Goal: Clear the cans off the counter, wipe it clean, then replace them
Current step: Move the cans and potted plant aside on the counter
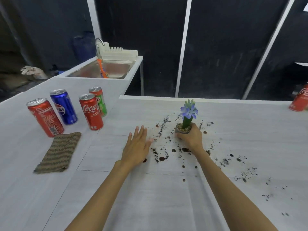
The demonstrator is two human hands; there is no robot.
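The right hand clasps the flower pot in curled fingers — tilted, it could spill grit onto the tabletop — while the left hand hovers, fingers released.

Four cans crowd the surface toward its left edge, a cloth just nearer. A potted flower (soil strewn around) blocks the middle; the near edge lies open, one red can at the right edge.

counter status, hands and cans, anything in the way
Right hand grips the flower pot, left hand open over the counter. Four cans stand at left, fifth can far right. Soil scattered round the pot.
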